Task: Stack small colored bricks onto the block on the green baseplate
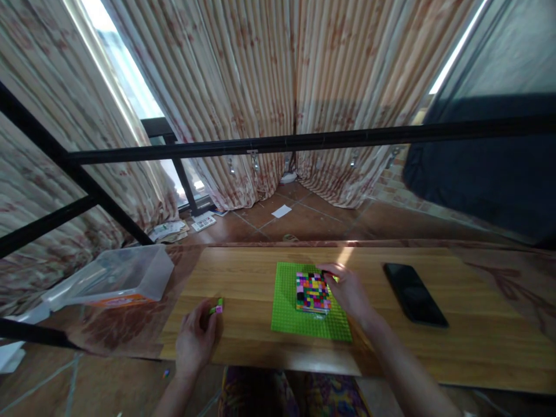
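A green studded baseplate [286,321] lies on the wooden table. On it stands a layered square block of many-coloured toy bricks [313,292]. My right hand [345,289] reaches over the block's far right corner, its thumb and fingers pinched on a small dark toy brick [324,274]. Whether that brick touches the block cannot be made out. Left of the baseplate, my left hand [195,336] rests low over the table with its fingers curled. At its fingertips are a few small green and pink toy bricks [218,308], apparently gripped at the near end.
A black phone [414,294] lies on the table [473,324] at the right. To the left is a translucent plastic bin [143,269]. A black metal rail [269,143] crosses beyond the table, before curtains [243,75]. Papers [281,211] lie on the tiled floor.
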